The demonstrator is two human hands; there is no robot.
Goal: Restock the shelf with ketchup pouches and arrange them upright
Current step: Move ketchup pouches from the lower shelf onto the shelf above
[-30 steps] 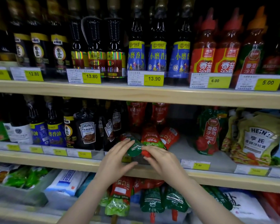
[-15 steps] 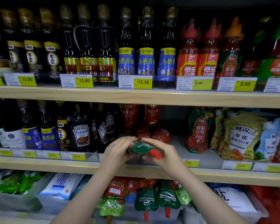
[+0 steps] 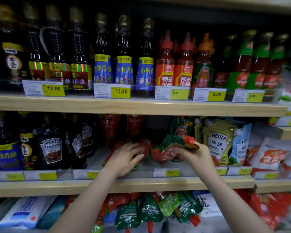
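Observation:
My right hand (image 3: 197, 154) grips a red and green ketchup pouch (image 3: 166, 150) near its red cap, holding it tilted over the middle shelf (image 3: 141, 184). My left hand (image 3: 126, 158) reaches in with fingers spread, touching red ketchup pouches (image 3: 144, 147) that lie flat on the shelf. Two red pouches (image 3: 111, 126) stand upright at the back. A green-topped pouch (image 3: 181, 127) stands behind the held one. Several more ketchup pouches (image 3: 151, 209) hang cap-down in the shelf below.
Dark Heinz sauce pouches (image 3: 51, 148) and bottles stand left of my hands. Yellow Heinz dressing pouches (image 3: 217, 140) and other bags fill the right. Bottles line the top shelf (image 3: 141, 106). Price tags run along the shelf rails.
My right hand carried the pouch to the right and lifted its capped end. My left hand let go of it and moved onto the flat red pouches. The camera shifted right.

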